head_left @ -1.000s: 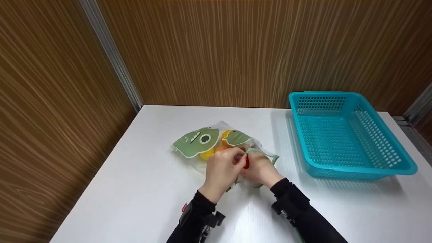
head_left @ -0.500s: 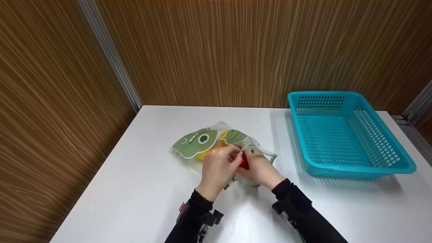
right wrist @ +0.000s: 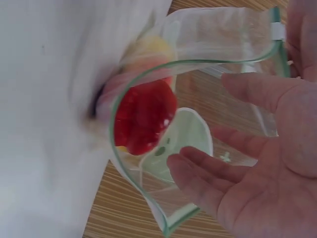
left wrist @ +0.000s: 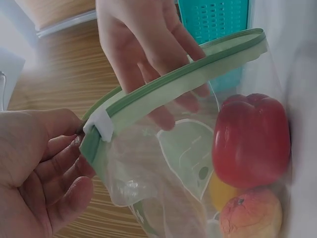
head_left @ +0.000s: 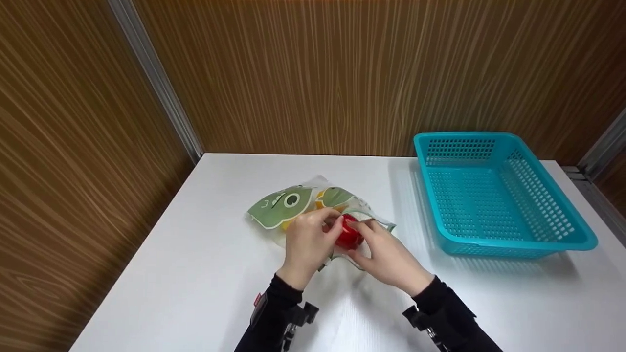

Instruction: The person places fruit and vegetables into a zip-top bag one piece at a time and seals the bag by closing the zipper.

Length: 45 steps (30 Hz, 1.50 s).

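Observation:
A clear zip bag (head_left: 274,208) printed with green cartoon shapes lies on the white table, its mouth toward me. My left hand (head_left: 308,244) pinches the green-edged mouth beside the white slider (left wrist: 101,125). A red bell pepper (left wrist: 252,144) sits inside the bag near the mouth. Deeper in are a pinkish-orange round fruit (left wrist: 251,215) and something yellow (left wrist: 220,193). My right hand (head_left: 391,256) has its fingers spread and reaching through the mouth, as the right wrist view shows; a gap separates its fingertips (right wrist: 178,166) from the bell pepper.
A turquoise perforated basket (head_left: 437,230) stands on the table to the right, with nothing inside. Wood-grain panels (head_left: 313,78) rise behind the table and on the left.
My right hand has drawn back toward me and spread its fingers, leaving the red bell pepper more exposed in the bag's mouth. My left hand keeps its pinch on the bag.

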Motion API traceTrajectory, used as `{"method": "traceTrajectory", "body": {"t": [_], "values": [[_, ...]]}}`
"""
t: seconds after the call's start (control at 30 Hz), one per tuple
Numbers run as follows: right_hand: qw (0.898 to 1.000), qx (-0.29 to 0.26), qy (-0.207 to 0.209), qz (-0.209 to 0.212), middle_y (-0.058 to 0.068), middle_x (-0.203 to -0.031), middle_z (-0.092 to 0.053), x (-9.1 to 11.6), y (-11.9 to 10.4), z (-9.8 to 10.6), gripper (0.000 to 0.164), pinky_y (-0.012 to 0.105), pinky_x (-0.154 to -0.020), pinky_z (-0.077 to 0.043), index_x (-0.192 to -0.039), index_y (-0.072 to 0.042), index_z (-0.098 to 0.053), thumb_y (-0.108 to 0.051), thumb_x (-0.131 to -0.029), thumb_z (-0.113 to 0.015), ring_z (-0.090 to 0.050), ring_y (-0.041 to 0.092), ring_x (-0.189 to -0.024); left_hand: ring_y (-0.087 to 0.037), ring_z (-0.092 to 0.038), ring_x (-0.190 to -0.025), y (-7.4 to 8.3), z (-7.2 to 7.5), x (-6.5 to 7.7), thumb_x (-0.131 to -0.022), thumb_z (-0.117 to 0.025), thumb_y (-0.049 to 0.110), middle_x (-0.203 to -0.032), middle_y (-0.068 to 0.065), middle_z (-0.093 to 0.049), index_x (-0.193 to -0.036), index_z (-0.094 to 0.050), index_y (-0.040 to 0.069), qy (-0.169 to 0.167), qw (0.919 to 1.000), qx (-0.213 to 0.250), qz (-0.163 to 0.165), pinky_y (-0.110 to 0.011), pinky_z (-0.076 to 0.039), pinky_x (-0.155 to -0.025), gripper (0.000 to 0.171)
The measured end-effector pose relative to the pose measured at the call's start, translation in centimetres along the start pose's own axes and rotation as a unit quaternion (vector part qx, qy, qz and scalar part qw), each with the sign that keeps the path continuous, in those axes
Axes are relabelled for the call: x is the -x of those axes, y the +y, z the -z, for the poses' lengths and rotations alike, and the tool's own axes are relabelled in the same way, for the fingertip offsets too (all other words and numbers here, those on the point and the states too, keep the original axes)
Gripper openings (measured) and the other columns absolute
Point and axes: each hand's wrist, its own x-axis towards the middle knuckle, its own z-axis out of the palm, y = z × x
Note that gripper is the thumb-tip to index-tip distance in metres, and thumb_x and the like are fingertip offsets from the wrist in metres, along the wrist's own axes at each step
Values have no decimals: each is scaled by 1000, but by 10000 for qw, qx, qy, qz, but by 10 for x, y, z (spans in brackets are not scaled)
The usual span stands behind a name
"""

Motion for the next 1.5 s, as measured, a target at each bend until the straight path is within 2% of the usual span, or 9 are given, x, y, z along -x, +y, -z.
{"method": "traceTrajectory", "body": {"t": [0.23, 0.47, 0.57, 0.7, 0.93, 1.2, 1.5], "values": [[9994, -105, 291, 132, -3, -113, -68, 16, -6, 27, 39, 32, -84, -56, -120, -17, -63, -28, -83, -71, -65, 11, -99, -6, -68, -68, -2, 2, -1, -86, -66, 21, -79, 2, -75, -89, -74, 15, 33, 10000, 55, -20, -17, -49, -58, 10], [9921, -165, 1240, 66, 0, -103, -71, 17, 9, 50, 31, 35, -76, -56, -113, -15, -66, -22, -84, -71, -65, 12, -91, -6, -67, -68, -2, 3, -3, -85, -67, 21, -78, 2, -75, -89, -74, 15, 17, 9999, 107, 70, -17, -49, -59, 10], [9897, -52, 1427, -116, 3, -104, -70, 17, 20, 53, 32, 37, -76, -56, -113, -13, -65, -22, -84, -71, -65, 17, -93, -6, -67, -68, -2, 4, -3, -85, -67, 21, -78, 2, -75, -89, -75, 15, 12, 9999, 75, 136, -18, -49, -60, 10], [9918, 188, 1233, -260, 6, -110, -68, 17, 30, 53, 36, 42, -79, -55, -118, -12, -63, -21, -83, -71, -63, 23, -100, -6, -67, -68, -3, 5, -2, -85, -67, 21, -78, 2, -75, -89, -75, 15, 2, 9998, 35, 172, -18, -49, -60, 11], [9955, 592, 717, -181, 7, -116, -64, 15, 36, 42, 42, 42, -87, -54, -124, -13, -60, -14, -83, -69, -61, 26, -109, -5, -67, -67, -5, 5, -1, -85, -67, 20, -79, 2, -75, -89, -74, 15, 130, 9999, 51, 93, -17, -50, -60, 10], [9931, 995, 610, -131, 10, -112, -66, 13, 44, 26, 45, 43, -82, -54, -124, -11, -61, -5, -80, -68, -65, 28, -102, -5, -67, -66, -4, 5, -1, -84, -67, 19, -78, 3, -75, -87, -74, 15, 260, 9997, 20, -18, -17, -50, -59, 9], [9949, 841, 518, -222, 8, -111, -69, 13, 50, 19, 46, 43, -80, -55, -124, -11, -61, -3, -79, -69, -68, 28, -98, -5, -67, -66, -3, 3, -1, -84, -67, 18, -78, 2, -75, -88, -75, 14, 245, 9997, 77, -55, -17, -51, -60, 9]]}}
